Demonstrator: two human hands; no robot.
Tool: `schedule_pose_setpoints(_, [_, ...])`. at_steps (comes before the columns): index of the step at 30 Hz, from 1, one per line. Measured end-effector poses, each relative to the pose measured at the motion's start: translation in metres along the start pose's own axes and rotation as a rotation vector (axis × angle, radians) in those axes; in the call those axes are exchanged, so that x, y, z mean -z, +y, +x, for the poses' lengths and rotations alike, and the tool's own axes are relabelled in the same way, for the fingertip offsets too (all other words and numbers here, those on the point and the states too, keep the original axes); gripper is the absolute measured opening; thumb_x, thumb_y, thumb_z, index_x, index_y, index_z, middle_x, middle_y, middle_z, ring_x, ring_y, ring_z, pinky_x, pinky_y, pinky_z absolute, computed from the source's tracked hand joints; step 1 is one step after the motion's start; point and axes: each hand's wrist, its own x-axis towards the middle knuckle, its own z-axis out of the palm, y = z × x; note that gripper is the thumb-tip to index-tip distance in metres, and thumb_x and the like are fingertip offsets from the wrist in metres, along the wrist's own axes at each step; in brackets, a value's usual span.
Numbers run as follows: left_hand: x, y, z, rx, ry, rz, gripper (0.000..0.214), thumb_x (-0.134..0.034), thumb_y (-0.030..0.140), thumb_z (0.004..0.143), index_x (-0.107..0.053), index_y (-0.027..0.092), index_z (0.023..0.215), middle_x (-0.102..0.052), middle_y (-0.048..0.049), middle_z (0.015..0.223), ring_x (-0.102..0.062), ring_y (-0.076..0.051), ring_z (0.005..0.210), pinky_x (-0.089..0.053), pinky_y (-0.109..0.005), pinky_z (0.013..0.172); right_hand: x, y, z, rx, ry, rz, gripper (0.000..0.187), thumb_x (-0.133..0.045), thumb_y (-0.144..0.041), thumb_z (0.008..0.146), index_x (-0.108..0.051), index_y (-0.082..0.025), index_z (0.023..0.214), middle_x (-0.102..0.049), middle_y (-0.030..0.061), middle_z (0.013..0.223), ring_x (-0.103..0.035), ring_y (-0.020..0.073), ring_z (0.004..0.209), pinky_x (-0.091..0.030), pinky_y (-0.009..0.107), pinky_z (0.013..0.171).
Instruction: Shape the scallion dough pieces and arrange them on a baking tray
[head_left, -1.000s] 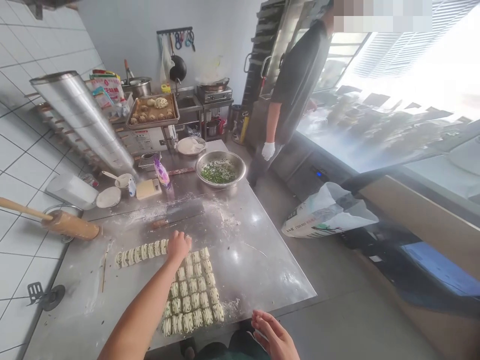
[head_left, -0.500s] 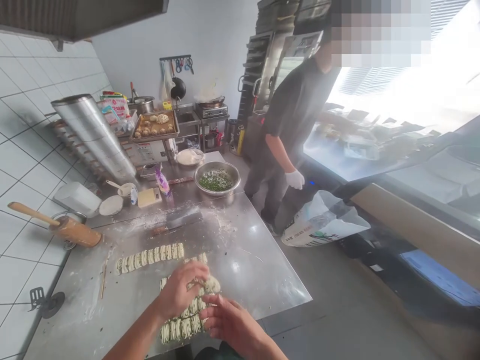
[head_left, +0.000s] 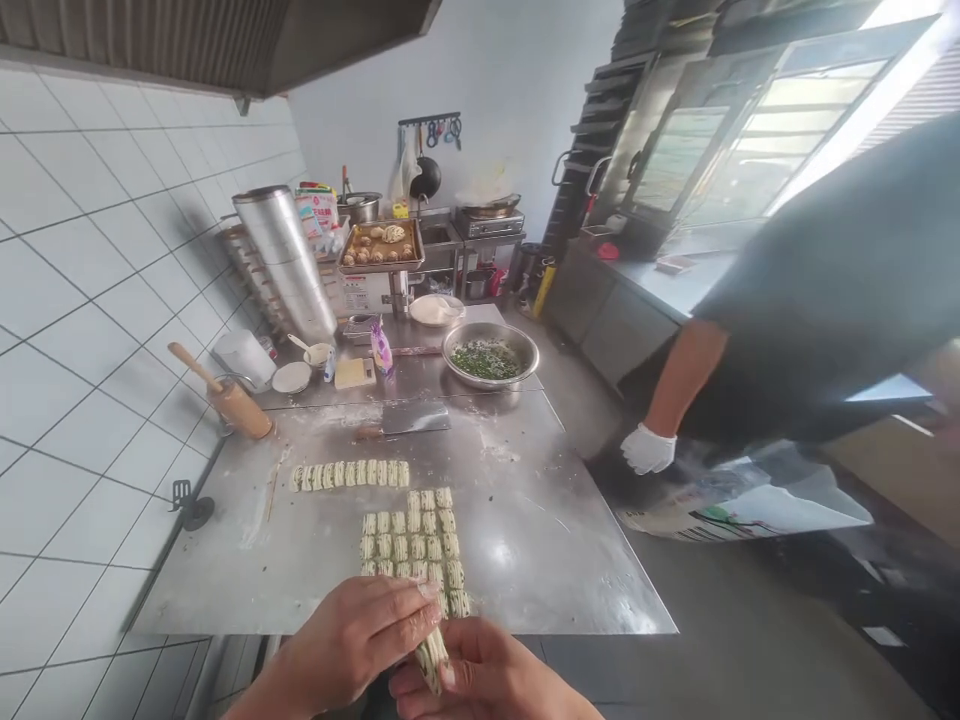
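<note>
Between my two hands, near the table's front edge, is a strip of layered dough [head_left: 432, 660] flecked with green. My left hand [head_left: 367, 635] closes over its upper end from above. From below and to the right, my right hand [head_left: 480, 672] grips the lower end, its thumb against the strip. Just beyond my hands, rows of cut dough pieces [head_left: 412, 535] with green layers lie on the metal table [head_left: 555, 540]; my hands hide part of the nearest rows. A separate row of cut dough [head_left: 350, 475] lies farther left.
A cleaver [head_left: 415, 417] lies across the mid-table. Behind it stands a steel bowl [head_left: 491, 357] of chopped greens. A wooden roller [head_left: 238, 408] rests at the left wall. At right, a co-worker's gloved hand [head_left: 649, 450] hangs by a white sack [head_left: 780, 505].
My hands have drawn back toward the table's front edge with the dough, which now appears as a strip between them. The co-worker has come nearer on the right, and the view has shifted.
</note>
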Motion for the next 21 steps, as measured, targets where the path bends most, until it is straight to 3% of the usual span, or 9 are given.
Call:
schedule_pose_setpoints(3, [0.0, 0.004, -0.009, -0.014, -0.021, 0.052, 0.037, -0.046, 0.019, 0.107, -0.062, 0.014, 0.14, -0.073, -0.008, 0.137, -0.067, -0.022, 0.128, -0.057, -0.033, 0.107, -0.005, 0.004, 0.0, -0.028, -0.006, -0.113, 0.054, -0.091, -0.055, 0.072, -0.081, -0.012, 0.102, -0.079, 0.0152, 0.104, -0.076, 0.0193, 0.089, -0.055, 0.024, 0.079])
schedule_pose_setpoints(6, [-0.01, 0.007, -0.019, 0.091, -0.011, -0.013, 0.042, -0.052, 0.02, 0.105, -0.058, 0.018, 0.146, -0.072, -0.0112, 0.138, -0.069, -0.024, 0.124, -0.058, -0.038, 0.103, -0.015, 0.001, -0.001, 0.064, 0.004, -0.261, 0.051, -0.087, -0.059, 0.076, -0.081, -0.013, 0.097, -0.077, 0.0096, 0.095, -0.071, 0.0199, 0.086, -0.054, 0.027, 0.078])
schedule_pose_setpoints(8, [-0.02, 0.012, -0.022, 0.261, 0.065, -0.175, 0.04, -0.057, 0.022, 0.103, -0.061, 0.022, 0.143, -0.075, -0.011, 0.132, -0.072, -0.023, 0.116, -0.059, -0.036, 0.099, -0.021, -0.002, -0.001, 0.221, 0.034, -0.352, 0.042, -0.086, -0.055, 0.078, -0.082, -0.016, 0.091, -0.074, 0.0092, 0.105, -0.069, 0.0251, 0.099, -0.054, 0.034, 0.089])
schedule_pose_setpoints(10, [-0.031, 0.021, -0.02, 0.528, 0.152, -0.421, 0.03, -0.058, 0.027, 0.102, -0.071, 0.024, 0.129, -0.08, -0.0084, 0.118, -0.075, -0.021, 0.103, -0.06, -0.032, 0.092, -0.023, 0.0, 0.0, 0.367, 0.099, -0.464, 0.033, -0.086, -0.051, 0.08, -0.083, -0.018, 0.086, -0.067, 0.0119, 0.133, -0.063, 0.0326, 0.122, -0.051, 0.039, 0.102])
schedule_pose_setpoints(13, [-0.041, 0.043, -0.008, 0.936, 0.174, -0.832, 0.026, -0.063, 0.039, 0.099, -0.081, 0.02, 0.098, -0.08, -0.0053, 0.086, -0.073, -0.02, 0.079, -0.056, -0.026, 0.072, -0.015, 0.014, 0.007, 0.478, 0.235, -0.592, 0.024, -0.083, -0.048, 0.084, -0.085, -0.025, 0.091, -0.039, 0.0078, 0.167, -0.041, 0.0392, 0.15, -0.045, 0.047, 0.116])
schedule_pose_setpoints(16, [-0.041, 0.063, 0.004, 1.133, 0.128, -1.242, 0.034, -0.072, 0.048, 0.09, -0.08, 0.016, 0.086, -0.07, -0.0028, 0.065, -0.065, -0.017, 0.062, -0.048, -0.026, 0.06, -0.004, 0.034, 0.016, 0.604, 0.355, -0.651, 0.022, -0.072, -0.047, 0.094, -0.083, -0.029, 0.094, -0.039, 0.0057, 0.168, -0.039, 0.0366, 0.153, -0.041, 0.051, 0.122])
schedule_pose_setpoints(19, [-0.036, 0.071, 0.005, 1.246, 0.199, -1.569, 0.036, -0.081, 0.05, 0.081, -0.079, 0.015, 0.092, -0.07, -0.0031, 0.07, -0.066, -0.019, 0.065, -0.052, -0.029, 0.065, 0.002, 0.046, 0.021, 0.705, 0.39, -0.783, 0.02, -0.062, -0.039, 0.101, -0.081, -0.033, 0.105, -0.045, 0.0047, 0.164, -0.047, 0.033, 0.149, -0.044, 0.049, 0.121])
schedule_pose_setpoints(21, [-0.035, 0.069, 0.0, 1.371, 0.279, -1.7, 0.035, -0.087, 0.041, 0.073, -0.077, 0.015, 0.094, -0.072, -0.0047, 0.076, -0.069, -0.022, 0.073, -0.056, -0.035, 0.073, 0.005, 0.048, 0.02, 0.781, 0.4, -0.874, 0.021, -0.058, -0.033, 0.103, -0.078, -0.036, 0.111, -0.047, 0.0029, 0.163, -0.049, 0.0306, 0.147, -0.046, 0.047, 0.121])
